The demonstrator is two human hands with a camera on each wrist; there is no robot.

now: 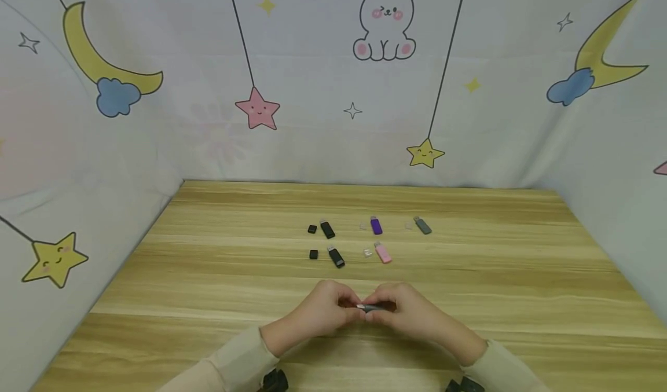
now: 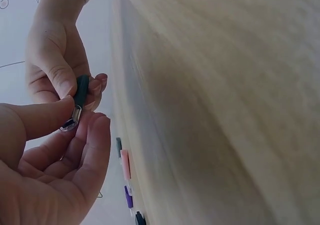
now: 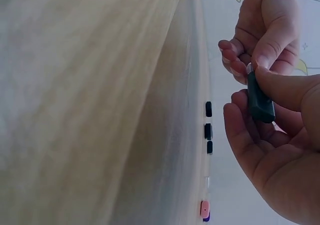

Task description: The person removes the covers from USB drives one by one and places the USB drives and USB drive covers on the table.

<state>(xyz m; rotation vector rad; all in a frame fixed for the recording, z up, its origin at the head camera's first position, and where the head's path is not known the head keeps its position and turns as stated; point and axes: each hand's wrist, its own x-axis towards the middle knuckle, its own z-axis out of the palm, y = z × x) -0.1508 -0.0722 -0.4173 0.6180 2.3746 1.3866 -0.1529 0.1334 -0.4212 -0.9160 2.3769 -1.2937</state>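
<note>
A dark grey-green USB stick (image 1: 373, 308) is held level between both hands just above the table's near part. My left hand (image 1: 324, 308) pinches the clear cap (image 2: 73, 120) at its metal plug end with thumb and fingers. The stick's body (image 3: 260, 104) is gripped by my right hand (image 1: 414, 312), thumb on one side and fingers on the other. The two hands meet at the fingertips. Beyond them lie a black USB stick (image 1: 336, 257) and a pink USB stick (image 1: 383, 253), each with its cap beside it.
Farther back on the wooden table (image 1: 208, 253) are another black stick (image 1: 327, 229), a purple stick (image 1: 376, 226) and a grey stick (image 1: 422, 225). Black caps (image 1: 314, 254) and clear caps (image 1: 367, 253) lie to their left. A printed cloth (image 1: 312, 149) stands behind.
</note>
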